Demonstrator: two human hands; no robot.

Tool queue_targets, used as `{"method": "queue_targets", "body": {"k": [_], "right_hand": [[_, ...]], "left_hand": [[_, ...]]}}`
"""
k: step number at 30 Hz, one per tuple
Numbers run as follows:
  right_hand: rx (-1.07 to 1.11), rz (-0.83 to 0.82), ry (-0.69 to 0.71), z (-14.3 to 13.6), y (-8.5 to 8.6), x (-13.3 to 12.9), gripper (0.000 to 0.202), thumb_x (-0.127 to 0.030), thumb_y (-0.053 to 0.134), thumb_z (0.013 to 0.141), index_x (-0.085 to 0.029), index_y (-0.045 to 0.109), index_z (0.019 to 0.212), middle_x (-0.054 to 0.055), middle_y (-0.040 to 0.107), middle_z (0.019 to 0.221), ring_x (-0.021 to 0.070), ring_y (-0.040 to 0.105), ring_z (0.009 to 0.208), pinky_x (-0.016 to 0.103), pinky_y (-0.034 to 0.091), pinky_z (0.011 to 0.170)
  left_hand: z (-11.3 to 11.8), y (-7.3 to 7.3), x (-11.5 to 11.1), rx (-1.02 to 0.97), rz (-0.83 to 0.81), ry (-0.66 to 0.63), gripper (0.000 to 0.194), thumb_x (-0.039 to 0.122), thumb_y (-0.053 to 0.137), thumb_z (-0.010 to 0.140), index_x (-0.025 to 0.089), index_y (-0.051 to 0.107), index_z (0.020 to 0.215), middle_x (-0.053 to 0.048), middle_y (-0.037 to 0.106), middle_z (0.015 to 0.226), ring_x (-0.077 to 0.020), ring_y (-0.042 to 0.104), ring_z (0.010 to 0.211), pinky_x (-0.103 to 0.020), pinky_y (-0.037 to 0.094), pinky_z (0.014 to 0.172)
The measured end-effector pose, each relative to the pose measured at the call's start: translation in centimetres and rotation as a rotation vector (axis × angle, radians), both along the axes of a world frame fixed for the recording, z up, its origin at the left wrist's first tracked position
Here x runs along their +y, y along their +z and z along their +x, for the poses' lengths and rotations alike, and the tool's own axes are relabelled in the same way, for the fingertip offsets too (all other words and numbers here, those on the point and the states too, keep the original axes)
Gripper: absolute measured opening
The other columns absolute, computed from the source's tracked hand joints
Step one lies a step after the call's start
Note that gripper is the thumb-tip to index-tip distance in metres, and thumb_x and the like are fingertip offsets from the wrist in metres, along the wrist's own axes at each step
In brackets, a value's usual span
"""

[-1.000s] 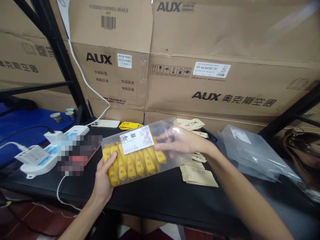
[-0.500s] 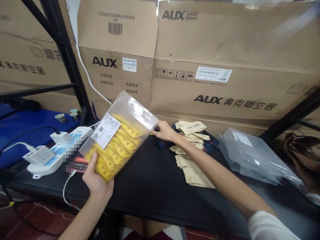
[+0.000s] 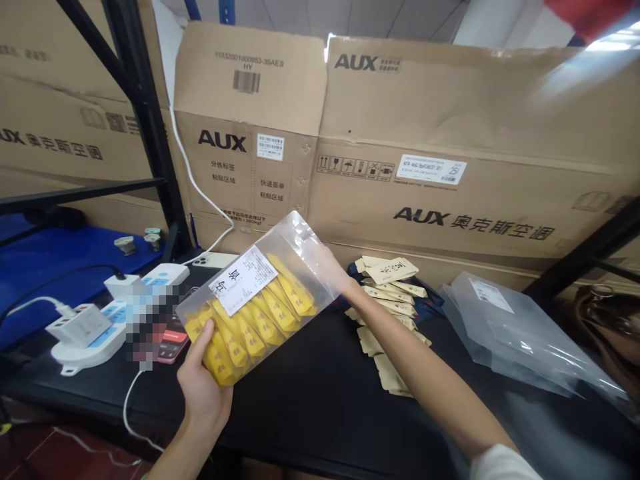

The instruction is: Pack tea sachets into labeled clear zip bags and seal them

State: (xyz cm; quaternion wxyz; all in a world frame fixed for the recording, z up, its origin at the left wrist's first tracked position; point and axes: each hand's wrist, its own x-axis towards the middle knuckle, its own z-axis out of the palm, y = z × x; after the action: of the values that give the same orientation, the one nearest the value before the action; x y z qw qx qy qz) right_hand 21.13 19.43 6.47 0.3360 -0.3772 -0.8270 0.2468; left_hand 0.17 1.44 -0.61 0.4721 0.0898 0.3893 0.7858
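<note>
A clear frosted bag (image 3: 310,257) with a white label holds several yellow packets (image 3: 250,327). My left hand (image 3: 203,380) grips its lower left end, thumb on the front and the other fingers hidden behind. At the bag's upper right end is my right hand (image 3: 334,270), partly seen through the plastic; its fingertips are too unclear to make out. Right of that hand, beige packets (image 3: 393,269) are stacked in a row on the black table, partly behind my right forearm.
Empty-looking clear bags (image 3: 500,333) lie at the right beside a brown bag (image 3: 613,333). On the left are a white power strip (image 3: 113,320) with chargers, cables and a phone (image 3: 173,337). Cardboard boxes (image 3: 380,133) and black metal struts (image 3: 150,127) stand behind.
The view has tilted up slightly. The bag of yellow packets lies flatter and further right in view. My right hand has shifted from the bag's corner to behind or inside its upper end.
</note>
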Motion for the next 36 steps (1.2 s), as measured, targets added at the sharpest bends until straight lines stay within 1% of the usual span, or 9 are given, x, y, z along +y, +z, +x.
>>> {"method": "queue_targets", "body": {"k": [3, 6, 8, 14, 18, 22, 25, 31, 36], "right_hand": [[0.247, -0.011, -0.085, 2.4, 2.2, -1.3, 0.047, -0.037, 0.078, 0.086, -0.024, 0.054, 0.124, 0.009, 0.068, 0.125, 0.0209, 0.067, 0.092, 0.033, 0.058, 0.072], [0.572, -0.165, 0.045, 5.0, 4.9, -3.7, 0.069, -0.028, 0.085, 0.065, -0.03, 0.047, 0.123, 0.006, 0.07, 0.126, 0.0171, 0.064, 0.081, 0.025, 0.046, 0.054], [0.654, -0.237, 0.134, 6.2, 6.3, -5.3, 0.074, -0.023, 0.087, 0.058, -0.032, 0.049, 0.121, 0.005, 0.071, 0.129, 0.0164, 0.062, 0.077, 0.024, 0.044, 0.051], [0.549, -0.387, 0.284, 7.0, 7.7, -7.2, 0.073, -0.023, 0.094, 0.054, -0.027, 0.06, 0.118, 0.008, 0.071, 0.128, 0.0177, 0.065, 0.073, 0.028, 0.054, 0.05], [0.601, -0.303, 0.315, 7.6, 8.1, -7.1, 0.066, -0.017, 0.094, 0.059, -0.027, 0.065, 0.118, 0.005, 0.073, 0.122, 0.0166, 0.067, 0.073, 0.026, 0.055, 0.049], [0.312, -0.352, 0.403, 8.1, 8.9, -7.5, 0.06, -0.019, 0.096, 0.06, -0.022, 0.072, 0.115, 0.005, 0.076, 0.11, 0.0168, 0.068, 0.076, 0.026, 0.056, 0.056], [0.101, -0.324, 0.337, 7.8, 9.8, -8.7, 0.048, -0.023, 0.093, 0.067, -0.02, 0.075, 0.111, 0.003, 0.074, 0.103, 0.0196, 0.069, 0.09, 0.029, 0.058, 0.072], [-0.052, -0.246, 0.125, 7.4, 10.8, -10.4, 0.037, -0.016, 0.086, 0.067, -0.021, 0.071, 0.101, 0.0, 0.073, 0.093, 0.0169, 0.065, 0.079, 0.027, 0.051, 0.065], [0.003, -0.427, 0.43, 8.0, 10.2, -9.7, 0.051, -0.013, 0.087, 0.061, -0.021, 0.066, 0.107, 0.006, 0.076, 0.114, 0.0229, 0.073, 0.097, 0.029, 0.056, 0.072]], "left_hand": [[0.0, 0.1, 0.0, 0.014, -0.021, -0.004, 0.052, 0.039, 0.081, 0.088, 0.029, 0.074, 0.139, -0.004, 0.077, 0.138, -0.0364, 0.066, 0.137, -0.047, 0.061, 0.109], [0.1, 0.1, -0.1, 0.013, -0.027, -0.019, 0.052, 0.037, 0.083, 0.086, 0.029, 0.076, 0.136, -0.003, 0.077, 0.138, -0.0376, 0.065, 0.138, -0.048, 0.06, 0.11], [0.2, 0.1, -0.2, 0.03, -0.036, -0.01, 0.051, 0.036, 0.084, 0.084, 0.03, 0.077, 0.135, -0.003, 0.077, 0.139, -0.0383, 0.063, 0.14, -0.048, 0.06, 0.111], [0.4, 0.1, -0.1, 0.054, -0.082, -0.016, 0.048, 0.035, 0.082, 0.085, 0.028, 0.078, 0.133, -0.003, 0.076, 0.14, -0.0394, 0.062, 0.141, -0.048, 0.061, 0.11], [0.4, 0.0, -0.1, 0.017, -0.125, -0.016, 0.049, 0.035, 0.083, 0.083, 0.027, 0.078, 0.132, -0.003, 0.079, 0.135, -0.0386, 0.067, 0.135, -0.048, 0.062, 0.109], [0.3, -0.6, -0.6, 0.045, -0.163, -0.062, 0.052, 0.041, 0.084, 0.084, 0.027, 0.077, 0.134, -0.005, 0.083, 0.124, -0.0403, 0.071, 0.129, -0.051, 0.063, 0.106], [0.3, -1.2, -0.9, 0.057, -0.189, -0.081, 0.057, 0.043, 0.086, 0.082, 0.028, 0.075, 0.136, -0.006, 0.084, 0.12, -0.0412, 0.073, 0.125, -0.053, 0.064, 0.104], [-0.4, -2.4, -0.8, 0.028, -0.205, -0.106, 0.061, 0.044, 0.086, 0.082, 0.029, 0.073, 0.139, -0.005, 0.085, 0.117, -0.0418, 0.075, 0.12, -0.056, 0.064, 0.103], [-0.6, -2.6, -0.9, -0.003, -0.233, -0.114, 0.061, 0.041, 0.087, 0.08, 0.028, 0.073, 0.138, -0.006, 0.085, 0.117, -0.0421, 0.076, 0.12, -0.055, 0.065, 0.102]]}}
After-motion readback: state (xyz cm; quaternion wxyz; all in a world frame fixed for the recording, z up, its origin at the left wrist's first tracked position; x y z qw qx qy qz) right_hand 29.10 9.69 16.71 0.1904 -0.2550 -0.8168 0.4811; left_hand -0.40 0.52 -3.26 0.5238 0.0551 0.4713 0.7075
